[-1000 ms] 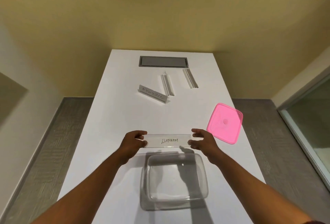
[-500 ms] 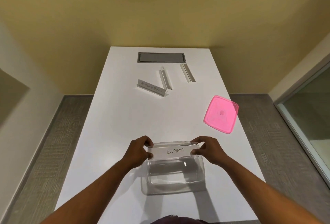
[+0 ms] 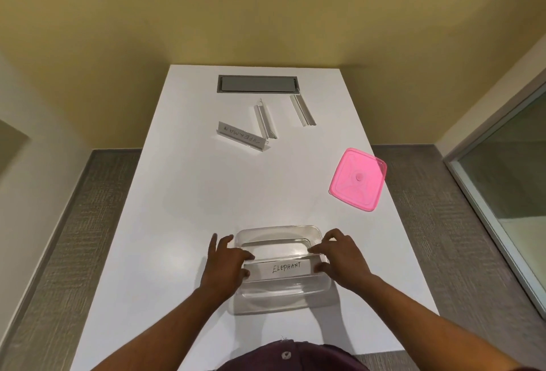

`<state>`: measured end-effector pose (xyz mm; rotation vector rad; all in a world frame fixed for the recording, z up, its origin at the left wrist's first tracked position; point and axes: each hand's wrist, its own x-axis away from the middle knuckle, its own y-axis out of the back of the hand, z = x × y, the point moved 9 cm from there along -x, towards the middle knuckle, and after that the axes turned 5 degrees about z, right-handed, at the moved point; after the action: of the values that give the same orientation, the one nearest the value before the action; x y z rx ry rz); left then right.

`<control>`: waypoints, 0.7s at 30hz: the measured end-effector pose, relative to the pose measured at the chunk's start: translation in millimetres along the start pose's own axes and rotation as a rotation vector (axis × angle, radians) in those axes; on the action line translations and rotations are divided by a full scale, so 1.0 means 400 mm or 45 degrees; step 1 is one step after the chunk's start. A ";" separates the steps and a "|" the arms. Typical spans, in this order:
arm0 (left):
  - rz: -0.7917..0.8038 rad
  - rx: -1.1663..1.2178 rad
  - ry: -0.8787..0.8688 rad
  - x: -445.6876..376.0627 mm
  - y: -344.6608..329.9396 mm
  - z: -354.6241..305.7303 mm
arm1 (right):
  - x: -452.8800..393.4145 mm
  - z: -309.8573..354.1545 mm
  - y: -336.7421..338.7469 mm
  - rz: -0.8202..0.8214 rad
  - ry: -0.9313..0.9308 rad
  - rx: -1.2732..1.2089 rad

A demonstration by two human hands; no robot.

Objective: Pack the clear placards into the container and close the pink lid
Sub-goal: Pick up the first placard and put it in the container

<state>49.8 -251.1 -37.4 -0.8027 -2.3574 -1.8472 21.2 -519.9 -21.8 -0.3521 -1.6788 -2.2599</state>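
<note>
The placard [image 3: 282, 270] reading "ELEPHANT" sits inside the clear container [image 3: 277, 230] at the near end of the white table [image 3: 183, 193]. The left hand [image 3: 226, 267] and right hand [image 3: 342, 258] pinch its two ends with curled fingers. Farther up, another placard [image 3: 240, 137] shows upside-down writing, seemingly "SUPERMAN", beside two more placards [image 3: 266, 118] [image 3: 302, 110]. The pink lid [image 3: 358, 179] lies at the table's right edge. A grey panel [image 3: 257, 84] sits near the yellow wall [image 3: 266, 10].
</note>
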 end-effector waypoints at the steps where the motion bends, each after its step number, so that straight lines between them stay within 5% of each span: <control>1: 0.039 -0.057 0.007 0.001 -0.014 -0.001 | 0.000 0.009 -0.008 0.011 0.029 0.084; 8: 0.181 -0.101 0.171 0.009 -0.087 0.010 | -0.013 0.053 -0.082 0.083 0.201 0.451; 21: 0.192 -0.110 0.184 0.000 -0.117 0.023 | -0.030 0.049 -0.143 0.183 0.179 0.467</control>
<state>32.7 -250.1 -82.2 -0.8010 -2.0837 -1.8876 10.6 -484.4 -71.3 -0.2137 -1.8786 -1.7849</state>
